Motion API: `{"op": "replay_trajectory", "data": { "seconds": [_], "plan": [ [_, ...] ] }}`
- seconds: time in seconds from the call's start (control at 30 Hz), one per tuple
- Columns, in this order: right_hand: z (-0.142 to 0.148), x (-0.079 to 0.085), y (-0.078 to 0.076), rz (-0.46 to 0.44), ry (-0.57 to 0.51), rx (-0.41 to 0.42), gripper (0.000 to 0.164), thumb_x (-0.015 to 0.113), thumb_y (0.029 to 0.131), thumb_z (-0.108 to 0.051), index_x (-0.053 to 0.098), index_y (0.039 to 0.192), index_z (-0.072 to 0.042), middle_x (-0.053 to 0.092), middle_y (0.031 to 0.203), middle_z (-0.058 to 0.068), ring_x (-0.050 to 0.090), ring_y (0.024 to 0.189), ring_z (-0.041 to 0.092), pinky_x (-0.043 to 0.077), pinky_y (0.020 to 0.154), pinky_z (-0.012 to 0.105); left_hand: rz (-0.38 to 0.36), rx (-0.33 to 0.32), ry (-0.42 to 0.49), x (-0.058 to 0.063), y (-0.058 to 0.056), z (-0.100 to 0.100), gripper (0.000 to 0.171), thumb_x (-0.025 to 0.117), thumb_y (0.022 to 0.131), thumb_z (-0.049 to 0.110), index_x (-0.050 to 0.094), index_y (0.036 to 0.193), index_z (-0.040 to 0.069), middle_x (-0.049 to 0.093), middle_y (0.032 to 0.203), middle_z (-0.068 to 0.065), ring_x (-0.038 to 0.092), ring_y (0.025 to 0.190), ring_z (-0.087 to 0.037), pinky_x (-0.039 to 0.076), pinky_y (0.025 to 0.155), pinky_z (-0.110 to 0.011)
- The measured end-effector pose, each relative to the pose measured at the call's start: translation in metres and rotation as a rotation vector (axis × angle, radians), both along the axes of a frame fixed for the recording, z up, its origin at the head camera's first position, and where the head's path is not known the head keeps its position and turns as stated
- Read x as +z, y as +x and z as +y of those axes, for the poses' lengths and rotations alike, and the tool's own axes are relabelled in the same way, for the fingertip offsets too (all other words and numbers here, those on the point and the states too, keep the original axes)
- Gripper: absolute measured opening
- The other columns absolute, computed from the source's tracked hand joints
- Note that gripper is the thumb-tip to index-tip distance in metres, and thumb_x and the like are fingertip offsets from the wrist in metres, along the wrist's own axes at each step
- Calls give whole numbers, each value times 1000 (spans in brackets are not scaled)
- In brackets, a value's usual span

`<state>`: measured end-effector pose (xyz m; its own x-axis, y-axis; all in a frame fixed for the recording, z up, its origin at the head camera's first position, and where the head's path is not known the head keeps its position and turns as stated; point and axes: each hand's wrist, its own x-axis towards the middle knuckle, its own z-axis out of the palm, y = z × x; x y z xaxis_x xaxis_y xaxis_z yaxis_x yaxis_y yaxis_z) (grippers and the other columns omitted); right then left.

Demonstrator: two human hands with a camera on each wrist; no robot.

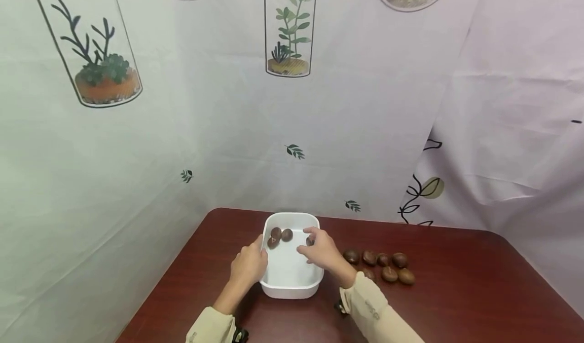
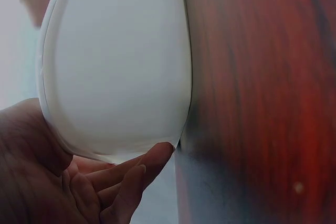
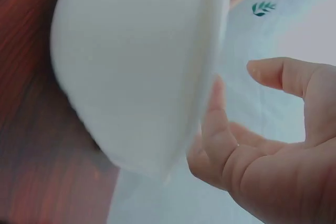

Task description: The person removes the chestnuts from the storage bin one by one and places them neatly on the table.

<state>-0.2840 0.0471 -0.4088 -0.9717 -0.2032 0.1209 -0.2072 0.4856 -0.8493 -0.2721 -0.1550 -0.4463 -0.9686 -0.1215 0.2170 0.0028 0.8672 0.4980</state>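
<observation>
A white rectangular plastic basin (image 1: pixel 292 292) with rounded corners stands on the table. My left hand (image 1: pixel 248 263) grips its left side, thumb at the rim and fingers along the outer wall, as the left wrist view shows. Three brown chestnuts (image 1: pixel 287 235) lie together in the basin's far left part. Over the basin's right side is my right hand (image 1: pixel 321 249), thumb and fingers spread apart. Another chestnut (image 1: pixel 310 241) shows between them in the head view, partly hidden by the hand. The right wrist view shows a gap between thumb (image 3: pixel 273 73) and fingers, with nothing in it.
Several more chestnuts (image 1: pixel 389 274) lie in a loose group on the dark red wooden table (image 1: pixel 456 292), right of the basin; the right forearm passes close beside them. Behind the table hangs a white cloth (image 1: pixel 255 130) printed with plants.
</observation>
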Motion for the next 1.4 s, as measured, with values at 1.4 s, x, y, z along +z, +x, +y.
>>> {"op": "replay_trajectory", "data": {
  "seconds": [1.4],
  "plan": [
    [-42,-44,-45,-91,147,-142,53,77,71,-12,58,118,5,54,113,27,59,82,29,50,46,30,21,-3,5,-1,0,1,47,57,96,19,54,141,5,68,115,-24,69,89,-42,52,66,-56]
  ]
}}
